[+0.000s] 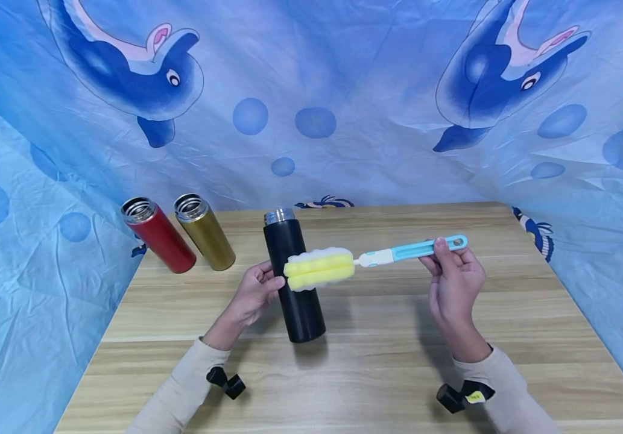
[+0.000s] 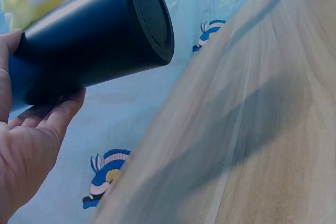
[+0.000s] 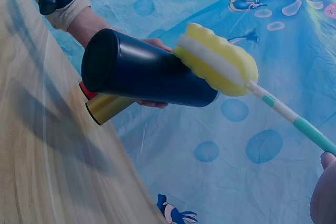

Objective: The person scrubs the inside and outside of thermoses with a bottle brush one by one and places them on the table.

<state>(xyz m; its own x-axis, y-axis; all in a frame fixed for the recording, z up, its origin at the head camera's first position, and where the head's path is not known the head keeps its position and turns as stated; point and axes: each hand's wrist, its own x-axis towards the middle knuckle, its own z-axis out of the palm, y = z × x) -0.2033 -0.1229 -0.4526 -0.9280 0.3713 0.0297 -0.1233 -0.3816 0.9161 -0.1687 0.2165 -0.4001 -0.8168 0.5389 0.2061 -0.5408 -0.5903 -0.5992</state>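
My left hand (image 1: pixel 257 292) grips a black thermos bottle (image 1: pixel 303 316) round its middle and holds it tilted above the table, its steel mouth uncapped and pointing away. In the left wrist view the bottle's base (image 2: pixel 152 17) faces the camera. My right hand (image 1: pixel 456 283) pinches the turquoise-and-white handle of a bottle brush (image 1: pixel 414 250) near its looped end. The brush's yellow and white sponge head (image 3: pixel 218 61) lies across the bottle's outer side, in front of it; whether they touch I cannot tell.
A red thermos bottle (image 1: pixel 161 238) and a gold one (image 1: pixel 206 235) stand uncapped at the table's back left. The wooden table (image 1: pixel 398 374) is backed and flanked by a blue dolphin-print sheet (image 1: pixel 376 78). Both sleeves carry black wrist devices (image 1: pixel 227 383).
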